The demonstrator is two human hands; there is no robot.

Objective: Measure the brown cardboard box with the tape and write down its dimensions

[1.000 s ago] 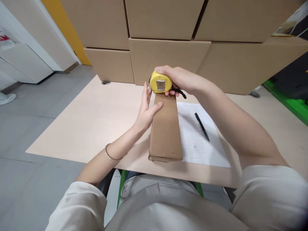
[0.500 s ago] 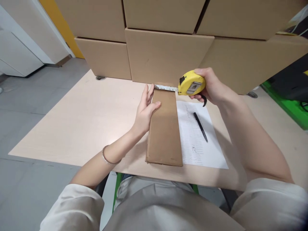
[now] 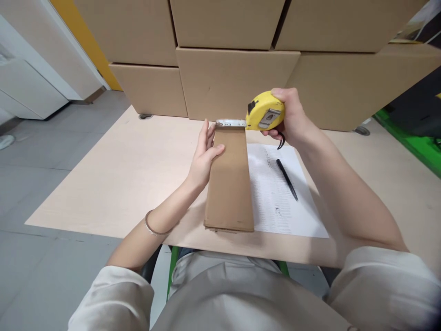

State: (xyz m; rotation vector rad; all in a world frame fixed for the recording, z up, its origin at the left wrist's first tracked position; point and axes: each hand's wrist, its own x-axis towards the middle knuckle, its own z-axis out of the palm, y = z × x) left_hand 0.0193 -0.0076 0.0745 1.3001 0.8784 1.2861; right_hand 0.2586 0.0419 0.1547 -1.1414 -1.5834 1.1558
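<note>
A long, narrow brown cardboard box (image 3: 230, 184) rests on the table, pointing away from me. My left hand (image 3: 205, 158) grips its left side near the far end, thumb on the top face and fingers along the edge. In my right hand (image 3: 291, 112) is a yellow tape measure (image 3: 265, 111) with a black wrist strap. A short length of its metal blade (image 3: 230, 123) is drawn out across the box's far end, its tip beside my left fingers. The undersides of both hands are hidden.
A printed sheet of paper (image 3: 272, 211) lies right of the box, with a black pen (image 3: 287, 180) on it. Large stacked cardboard boxes (image 3: 234, 82) form a wall at the back of the pale table (image 3: 120, 170). Grey floor (image 3: 62, 271) shows at left.
The box, both hands and the tape measure have shifted slightly left. The blade now sits straighter along the box's far edge. The camera view has moved a little.
</note>
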